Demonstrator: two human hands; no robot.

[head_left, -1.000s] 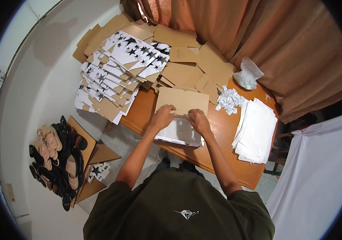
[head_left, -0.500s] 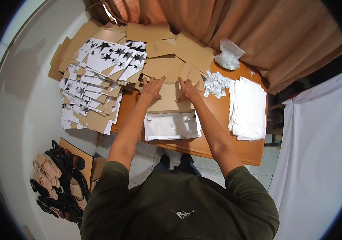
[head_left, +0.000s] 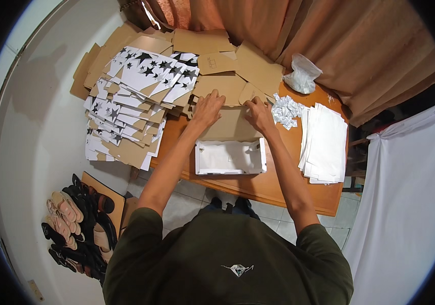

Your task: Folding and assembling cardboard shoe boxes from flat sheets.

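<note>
Your orange-brown wooden table carries an open white box at its near edge. To your left lies a heap of star-printed cardboard, with plain brown cardboard spread along the back; to your right, small white packets, a plastic bag and stacked white sheets.

Box at the near edge of the table, between the cardboard pile on the left and the paper stack on the right
Behind the box lies its lid, with the left hand and right hand at its far corners; behind that, flat cardboard pieces spread toward the curtain; small packets lie right of the right hand, the plastic bag behind them; shoes sit left, nearer than the pile; a cloth hangs right of the table
</note>
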